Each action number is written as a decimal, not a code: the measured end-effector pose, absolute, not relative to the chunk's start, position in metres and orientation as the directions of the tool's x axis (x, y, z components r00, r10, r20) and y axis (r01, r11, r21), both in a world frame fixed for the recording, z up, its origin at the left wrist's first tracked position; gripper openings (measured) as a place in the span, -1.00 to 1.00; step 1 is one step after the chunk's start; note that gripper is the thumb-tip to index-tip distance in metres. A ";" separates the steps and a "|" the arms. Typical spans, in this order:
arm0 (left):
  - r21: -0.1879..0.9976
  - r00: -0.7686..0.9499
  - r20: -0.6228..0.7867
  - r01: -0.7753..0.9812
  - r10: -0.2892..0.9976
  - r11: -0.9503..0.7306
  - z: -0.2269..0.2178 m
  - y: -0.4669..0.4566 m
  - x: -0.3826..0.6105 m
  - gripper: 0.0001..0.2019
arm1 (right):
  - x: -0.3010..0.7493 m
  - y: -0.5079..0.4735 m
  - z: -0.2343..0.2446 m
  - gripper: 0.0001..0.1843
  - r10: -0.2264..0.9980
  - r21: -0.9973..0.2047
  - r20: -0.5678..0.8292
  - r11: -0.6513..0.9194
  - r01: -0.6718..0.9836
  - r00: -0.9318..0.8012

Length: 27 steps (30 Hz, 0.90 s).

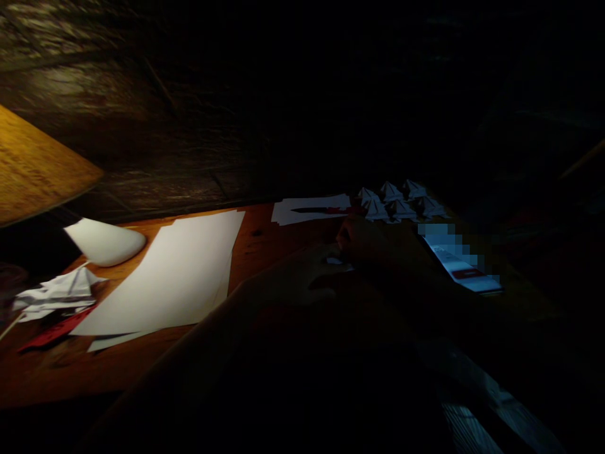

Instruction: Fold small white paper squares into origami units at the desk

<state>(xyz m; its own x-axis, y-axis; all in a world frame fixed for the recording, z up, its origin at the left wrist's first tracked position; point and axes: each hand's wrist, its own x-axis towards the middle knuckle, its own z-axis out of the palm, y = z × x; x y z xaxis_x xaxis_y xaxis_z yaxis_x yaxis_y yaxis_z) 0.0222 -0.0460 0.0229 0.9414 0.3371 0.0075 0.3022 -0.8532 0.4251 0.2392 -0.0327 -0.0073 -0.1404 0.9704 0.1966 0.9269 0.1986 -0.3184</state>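
Observation:
In the dim middle of the table, a small piece of white paper (336, 260) shows between my two hands. My left hand (297, 274) reaches in over the table with its fingers stretched out and the thumb apart. Its fingertips touch the paper or lie right beside it. My right hand (363, 238) is closed, its fingers bent at the paper's far edge. Deep shadow hides most of the paper and part of the right hand. Behind the right hand, several folded white paper shapes (399, 209) stand in two rows.
A stack of white sheets (174, 271) lies at left. Smaller paper sheets (288, 211) with a dark-bladed knife (314, 210) are at the back. A lit phone (466, 261) is on the right. A white lamp head (106, 241), printed paper (61, 293) and a red strip (59, 329) occupy the left end.

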 end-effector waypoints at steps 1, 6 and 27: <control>0.420 0.942 0.016 0.297 0.334 -0.858 0.023 -0.046 0.022 -0.45 | 0.239 -0.032 -0.008 -0.81 0.971 -0.319 0.190 0.201 0.926 -0.145; 0.411 0.937 0.027 0.307 0.348 -0.859 0.020 -0.045 0.022 -0.43 | 0.242 -0.032 -0.008 -0.84 0.968 -0.333 0.198 0.216 0.918 -0.156; 0.385 0.947 0.048 0.277 0.319 -0.880 0.008 -0.039 0.022 -0.39 | 0.247 -0.027 0.006 -0.80 0.997 -0.546 0.029 0.074 0.834 -0.070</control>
<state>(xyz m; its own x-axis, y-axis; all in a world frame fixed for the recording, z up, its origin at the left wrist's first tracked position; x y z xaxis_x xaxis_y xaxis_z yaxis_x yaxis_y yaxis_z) 0.0220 -0.0390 0.0079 0.9466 0.3189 0.0476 0.2773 -0.8804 0.3847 0.2467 -0.0269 0.0059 -0.0702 0.9971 0.0287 0.8343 0.0745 -0.5463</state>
